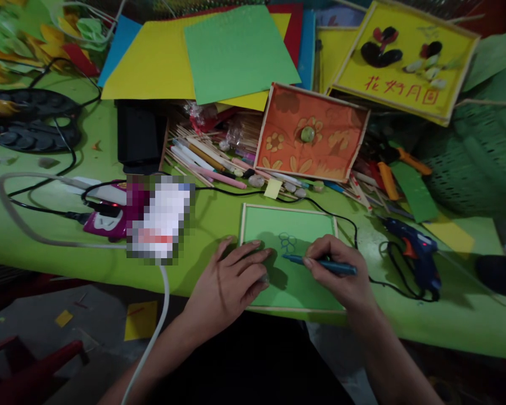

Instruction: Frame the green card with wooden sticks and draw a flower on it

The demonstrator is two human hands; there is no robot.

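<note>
A green card with a light wooden stick frame [303,295] lies flat near the table's front edge. On it is a small flower outline [287,242] in dark blue lines. My right hand [341,270] grips a teal marker pen [339,266], its tip at or just above the card below the flower. My left hand [236,278] rests over the card's left side, fingers spread and holding nothing. Behind the card stands an orange framed picture [278,126] with flowers and a round green stone.
A blue glue gun [417,253] with its black cord lies to the right. At left are a purple power strip [103,222] and a blurred-out phone [162,219]. Pens and sticks [202,160], coloured sheets [240,53], a yellow framed picture [405,62] and a green basket [480,152] fill the back.
</note>
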